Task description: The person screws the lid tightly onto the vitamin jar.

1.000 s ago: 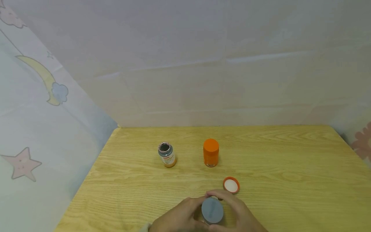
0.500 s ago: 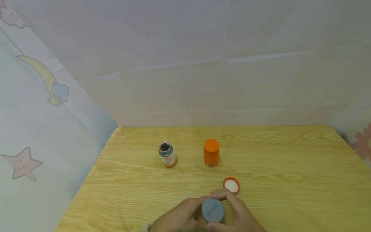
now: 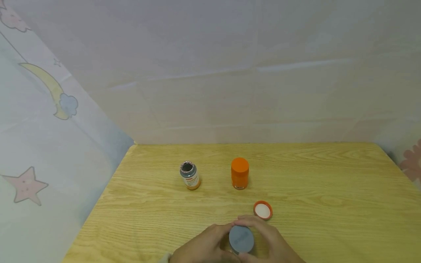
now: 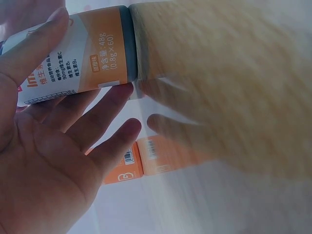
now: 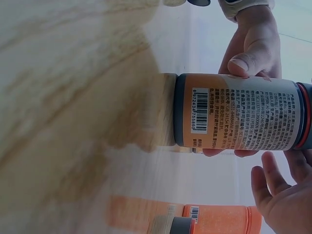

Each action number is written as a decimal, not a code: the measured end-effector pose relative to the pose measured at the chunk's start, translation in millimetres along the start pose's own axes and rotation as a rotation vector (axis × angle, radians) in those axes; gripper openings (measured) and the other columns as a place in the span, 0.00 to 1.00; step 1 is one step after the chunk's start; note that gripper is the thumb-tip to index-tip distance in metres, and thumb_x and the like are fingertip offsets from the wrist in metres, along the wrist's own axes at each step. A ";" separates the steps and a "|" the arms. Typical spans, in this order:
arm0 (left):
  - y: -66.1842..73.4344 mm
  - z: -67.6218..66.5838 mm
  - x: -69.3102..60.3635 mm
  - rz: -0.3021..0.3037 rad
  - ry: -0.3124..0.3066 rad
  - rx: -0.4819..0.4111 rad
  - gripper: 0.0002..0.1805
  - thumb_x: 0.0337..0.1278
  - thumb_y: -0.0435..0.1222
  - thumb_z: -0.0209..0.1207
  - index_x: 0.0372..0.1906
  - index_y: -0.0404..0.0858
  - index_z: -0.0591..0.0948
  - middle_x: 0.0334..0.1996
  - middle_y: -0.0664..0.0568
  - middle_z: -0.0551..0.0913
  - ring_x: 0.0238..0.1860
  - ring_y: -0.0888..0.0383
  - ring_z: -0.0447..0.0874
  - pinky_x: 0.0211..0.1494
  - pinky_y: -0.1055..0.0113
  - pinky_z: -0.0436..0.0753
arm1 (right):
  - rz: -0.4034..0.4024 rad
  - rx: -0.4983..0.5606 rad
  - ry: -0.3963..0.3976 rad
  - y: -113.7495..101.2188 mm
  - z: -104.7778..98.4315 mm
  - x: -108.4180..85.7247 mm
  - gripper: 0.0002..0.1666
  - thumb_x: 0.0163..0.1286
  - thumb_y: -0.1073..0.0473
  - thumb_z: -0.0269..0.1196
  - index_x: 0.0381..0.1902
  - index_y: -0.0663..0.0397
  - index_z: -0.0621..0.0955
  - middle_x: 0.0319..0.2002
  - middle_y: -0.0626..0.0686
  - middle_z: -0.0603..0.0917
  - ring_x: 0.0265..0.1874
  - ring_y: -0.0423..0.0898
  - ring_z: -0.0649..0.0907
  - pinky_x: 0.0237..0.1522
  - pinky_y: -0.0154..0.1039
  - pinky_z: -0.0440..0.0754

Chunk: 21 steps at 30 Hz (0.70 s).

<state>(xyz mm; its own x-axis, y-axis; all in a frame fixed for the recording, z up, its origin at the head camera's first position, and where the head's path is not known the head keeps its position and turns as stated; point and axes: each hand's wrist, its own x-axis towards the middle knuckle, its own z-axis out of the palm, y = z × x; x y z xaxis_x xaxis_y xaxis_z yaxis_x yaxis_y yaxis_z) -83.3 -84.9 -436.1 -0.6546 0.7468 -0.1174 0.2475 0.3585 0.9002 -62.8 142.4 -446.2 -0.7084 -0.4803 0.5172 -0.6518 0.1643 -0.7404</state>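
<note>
A supplement bottle (image 5: 234, 112) with a white-and-orange label stands upright on the table at the near edge of the head view, a grey lid (image 3: 241, 239) on top. My left hand (image 3: 202, 244) holds the bottle's body; in the left wrist view its thumb lies across the label, with fingers behind. Around the lid curl the thumb and fingers of my right hand (image 3: 273, 239). Lower down, the bottle is hidden in the head view by the lid and both hands.
Just beyond my right hand, an orange-rimmed cap (image 3: 262, 210) lies with its white inside up. Farther back stand an uncapped bottle (image 3: 190, 177) at left and an orange jar (image 3: 239, 174). A fabric backdrop (image 3: 210, 91) rises behind the wooden table (image 3: 329, 190).
My right fingers have shifted round the lid, right and then back left. The faint mark on the lid has turned from near upright to slanted. My left hand stays put.
</note>
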 end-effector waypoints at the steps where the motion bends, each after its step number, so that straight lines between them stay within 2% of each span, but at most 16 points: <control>1: 0.2 0.2 0.0 -0.003 0.002 -0.006 0.33 0.58 0.46 0.68 0.68 0.58 0.70 0.54 0.70 0.81 0.51 0.75 0.77 0.60 0.76 0.75 | 0.005 -0.001 0.009 0.0 0.3 0.1 0.38 0.54 0.62 0.76 0.63 0.52 0.75 0.58 0.52 0.81 0.60 0.39 0.78 0.63 0.27 0.71; 7: -1.3 1.7 1.0 0.003 0.010 0.014 0.30 0.60 0.47 0.66 0.67 0.59 0.71 0.55 0.71 0.81 0.52 0.75 0.77 0.59 0.75 0.75 | 0.043 0.031 0.062 -1.1 3.6 1.3 0.38 0.49 0.62 0.79 0.58 0.50 0.76 0.54 0.48 0.82 0.55 0.40 0.81 0.61 0.26 0.71; 9: -1.8 1.8 1.5 0.007 0.010 0.020 0.29 0.60 0.47 0.66 0.66 0.59 0.71 0.56 0.71 0.80 0.52 0.74 0.77 0.59 0.75 0.76 | 0.089 0.026 0.056 -3.5 3.4 1.6 0.37 0.49 0.60 0.79 0.57 0.48 0.76 0.53 0.47 0.82 0.54 0.39 0.80 0.60 0.27 0.71; 13: -1.6 2.0 1.9 0.002 0.009 0.035 0.29 0.60 0.48 0.66 0.66 0.58 0.72 0.57 0.71 0.80 0.54 0.74 0.76 0.61 0.74 0.75 | 0.116 -0.003 0.026 -4.9 1.1 3.9 0.38 0.50 0.56 0.79 0.58 0.46 0.75 0.53 0.44 0.82 0.52 0.37 0.79 0.55 0.32 0.74; 16: -1.2 2.2 1.5 -0.002 0.014 0.056 0.31 0.59 0.49 0.66 0.67 0.58 0.71 0.58 0.71 0.79 0.55 0.75 0.76 0.62 0.73 0.75 | 0.063 -0.010 0.000 -2.9 -0.7 5.7 0.41 0.52 0.53 0.78 0.63 0.48 0.74 0.55 0.44 0.82 0.52 0.38 0.79 0.53 0.34 0.75; 21: -0.9 1.9 0.5 0.000 0.019 0.038 0.30 0.58 0.47 0.67 0.65 0.58 0.71 0.56 0.70 0.80 0.53 0.75 0.77 0.61 0.74 0.75 | -0.078 0.021 -0.021 3.3 -1.9 5.7 0.41 0.55 0.58 0.77 0.65 0.58 0.74 0.59 0.52 0.81 0.60 0.40 0.78 0.63 0.28 0.71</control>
<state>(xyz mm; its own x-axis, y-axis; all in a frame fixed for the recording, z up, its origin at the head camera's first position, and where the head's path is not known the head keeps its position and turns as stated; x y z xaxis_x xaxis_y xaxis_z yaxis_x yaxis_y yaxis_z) -82.5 -83.8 -437.7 -0.6679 0.7362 -0.1091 0.2743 0.3797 0.8835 -69.5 141.8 -444.9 -0.6500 -0.5090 0.5642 -0.6987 0.1082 -0.7072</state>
